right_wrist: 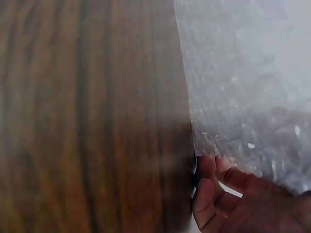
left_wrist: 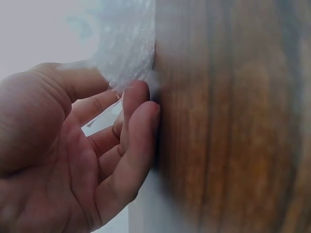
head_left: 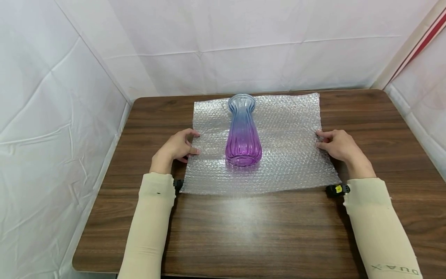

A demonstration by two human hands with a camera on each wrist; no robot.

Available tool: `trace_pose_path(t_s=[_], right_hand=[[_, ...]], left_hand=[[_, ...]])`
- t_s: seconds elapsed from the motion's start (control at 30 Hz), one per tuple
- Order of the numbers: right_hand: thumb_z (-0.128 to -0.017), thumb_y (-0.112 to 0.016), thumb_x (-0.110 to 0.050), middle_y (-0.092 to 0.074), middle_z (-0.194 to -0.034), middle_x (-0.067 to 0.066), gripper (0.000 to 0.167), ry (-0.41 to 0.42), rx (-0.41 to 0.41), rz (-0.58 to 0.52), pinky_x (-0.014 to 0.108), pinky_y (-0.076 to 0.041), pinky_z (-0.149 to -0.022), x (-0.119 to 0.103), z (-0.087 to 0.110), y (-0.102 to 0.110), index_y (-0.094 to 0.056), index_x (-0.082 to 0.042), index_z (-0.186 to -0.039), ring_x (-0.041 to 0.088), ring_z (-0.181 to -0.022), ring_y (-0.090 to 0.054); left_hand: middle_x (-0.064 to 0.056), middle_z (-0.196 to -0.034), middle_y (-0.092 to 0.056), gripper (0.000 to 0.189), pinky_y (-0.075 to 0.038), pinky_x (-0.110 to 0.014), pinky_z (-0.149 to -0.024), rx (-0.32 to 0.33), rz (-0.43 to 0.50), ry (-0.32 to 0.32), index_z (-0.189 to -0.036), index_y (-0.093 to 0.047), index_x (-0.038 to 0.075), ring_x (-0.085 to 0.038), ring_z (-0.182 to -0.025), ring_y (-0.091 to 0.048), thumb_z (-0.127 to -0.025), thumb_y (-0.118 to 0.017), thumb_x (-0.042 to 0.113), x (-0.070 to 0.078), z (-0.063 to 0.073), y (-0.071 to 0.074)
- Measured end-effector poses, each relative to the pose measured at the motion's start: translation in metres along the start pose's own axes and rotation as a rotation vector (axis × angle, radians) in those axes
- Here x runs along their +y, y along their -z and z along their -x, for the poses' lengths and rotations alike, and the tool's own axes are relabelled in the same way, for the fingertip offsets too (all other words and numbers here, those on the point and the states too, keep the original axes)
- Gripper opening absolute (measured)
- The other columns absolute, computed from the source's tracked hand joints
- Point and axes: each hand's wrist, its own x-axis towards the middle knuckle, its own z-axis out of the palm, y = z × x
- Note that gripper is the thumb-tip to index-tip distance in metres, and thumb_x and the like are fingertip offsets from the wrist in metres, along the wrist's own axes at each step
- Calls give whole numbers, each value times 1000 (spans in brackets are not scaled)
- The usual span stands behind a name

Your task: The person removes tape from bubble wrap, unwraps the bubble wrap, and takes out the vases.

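Observation:
A glass vase (head_left: 242, 133), pale blue at its flared mouth and purple at its ribbed base, lies on its side on a sheet of bubble wrap (head_left: 285, 155). Its mouth points toward the far wall. At the sheet's left edge my left hand (head_left: 177, 146) pinches the wrap, thumb above and fingertips (left_wrist: 136, 92) under the edge. My right hand (head_left: 337, 144) pinches the opposite edge in the same way, with fingertips (right_wrist: 206, 167) tucked under the wrap (right_wrist: 233, 97). Both hands are low, close over the tabletop.
The dark wood-grain table (head_left: 244, 232) has rounded corners. White fabric walls (head_left: 244, 46) stand behind it and at both sides. The vase's mouth and the sheet's far edge are near the table's back edge. Small black devices (head_left: 337, 190) are strapped at both wrists.

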Motion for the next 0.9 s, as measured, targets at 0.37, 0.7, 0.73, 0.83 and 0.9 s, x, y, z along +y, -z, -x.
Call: trace_pose_path(t_s=[0.37,0.7,0.73,0.83,0.9], right_hand=[[-104,-63,-25,-49,-96,17,55,86,0,19,32,-36,-59,7,1,-2,-47,-2,-152,22,-71,-44],[-106,-60,-33,-61,-115,21,62,105,-53,12,33,-41,-70,7,12,8,-43,-1,-156,27,-92,-54],[-106,-60,-35,-61,-118,22,63,103,-60,11,33,-42,-71,7,13,10,-42,-1,-156,28,-95,-56],[-107,-57,-37,-60,-127,25,64,95,-79,0,32,-46,-74,7,16,15,-39,-2,-158,31,-102,-60],[-107,-56,-37,-59,-130,26,64,82,-86,-23,31,-48,-75,6,19,19,-39,-2,-158,31,-104,-61]], left_hand=[[-14,-107,-63,61,-63,-36,-66,5,-45,-21,-149,-52,26,-22,-80,-62,-94,-78,18,-1,4,1],[-13,-109,-63,63,-60,-33,-66,22,-122,-68,-154,-48,23,-23,-81,-63,-97,-75,23,-2,14,3],[-14,-112,-64,63,-60,-32,-65,28,-131,-75,-154,-48,23,-23,-81,-64,-98,-75,24,-3,15,4],[-16,-118,-65,63,-58,-30,-64,46,-151,-93,-155,-48,21,-24,-83,-65,-98,-74,25,-4,18,5],[-16,-120,-67,63,-57,-30,-64,55,-146,-106,-156,-46,19,-24,-83,-65,-99,-73,26,-4,21,7]])
